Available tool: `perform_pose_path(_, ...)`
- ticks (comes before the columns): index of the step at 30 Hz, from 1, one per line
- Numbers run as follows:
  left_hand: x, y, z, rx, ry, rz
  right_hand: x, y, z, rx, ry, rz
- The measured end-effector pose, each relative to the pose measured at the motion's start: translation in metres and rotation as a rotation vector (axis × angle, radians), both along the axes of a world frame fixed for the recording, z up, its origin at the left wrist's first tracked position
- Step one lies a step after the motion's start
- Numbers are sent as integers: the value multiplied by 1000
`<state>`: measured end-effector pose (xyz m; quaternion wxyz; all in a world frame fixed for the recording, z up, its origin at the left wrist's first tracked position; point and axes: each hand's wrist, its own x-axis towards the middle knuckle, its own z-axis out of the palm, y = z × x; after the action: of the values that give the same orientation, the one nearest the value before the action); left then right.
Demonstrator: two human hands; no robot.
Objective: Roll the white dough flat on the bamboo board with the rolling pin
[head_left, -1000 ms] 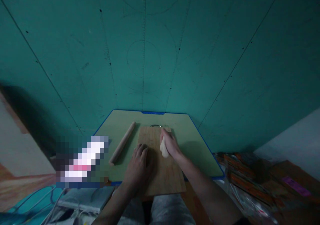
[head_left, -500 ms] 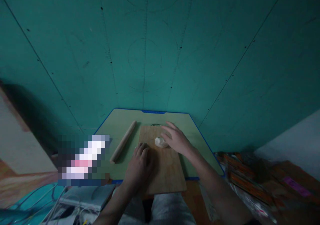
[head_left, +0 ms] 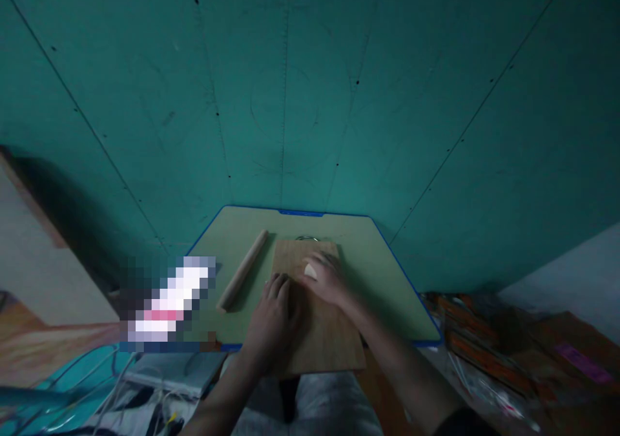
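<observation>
A pale lump of dough (head_left: pixel 310 270) sits on the upper part of a wooden cutting board (head_left: pixel 324 339). My right hand (head_left: pixel 327 278) is curled round the dough from the right, thumb and fingers on either side of it, hiding much of it. At the board's left edge, my left hand (head_left: pixel 274 310) grips with bent fingers; its thumb and palm are in shadow. Left of the board, a wooden rolling pin (head_left: pixel 243 271) lies at a slant, touched by neither hand.
The board lies on a small pale table (head_left: pixel 387 274) with a blue rim, against a green wall (head_left: pixel 310 100). A metal handle (head_left: pixel 308 238) shows at the board's far end. Cables and a grey box (head_left: pixel 169 371) are at lower left, cardboard (head_left: pixel 547 358) at right.
My right hand, spread above and beside the dough before, has come down and left and closed round it. The left hand stays at the board's edge. The view has shifted slightly.
</observation>
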<state>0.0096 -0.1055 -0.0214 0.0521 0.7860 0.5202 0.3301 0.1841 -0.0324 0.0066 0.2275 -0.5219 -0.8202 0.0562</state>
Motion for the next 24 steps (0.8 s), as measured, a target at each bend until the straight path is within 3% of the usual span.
perform_pose_path(5, 1, 1, 1, 4, -13, 6, 1, -11, -2, -57, 207, -12)
perform_pose_path(8, 1, 3, -1, -3, -22, 8, 0, -7, 2, -58, 493, -23)
perform_pose_path(10, 1, 3, -2, -1, -31, 3, 1, 2, 15, -42, 694, -49)
perform_pose_path(13, 0, 3, -3, 7, -42, 3, 2, 19, 49, -25, 821, -89)
perform_pose_path(15, 0, 3, -3, 3, -38, 3, 1, 25, 70, -46, 943, -58)
perform_pose_path(17, -1, 3, -3, -3, -28, 0, -2, 20, 77, -30, 1025, 8)
perform_pose_path(20, -2, 3, -3, -4, -21, 0, -4, -3, 54, 14, 780, 109)
perform_pose_path(22, -2, 3, -3, -1, -29, 1, -1, -19, 33, -81, 514, 183)
perform_pose_path(24, -1, 3, -2, 1, -33, 2, 6, -26, 27, -78, 469, 162)
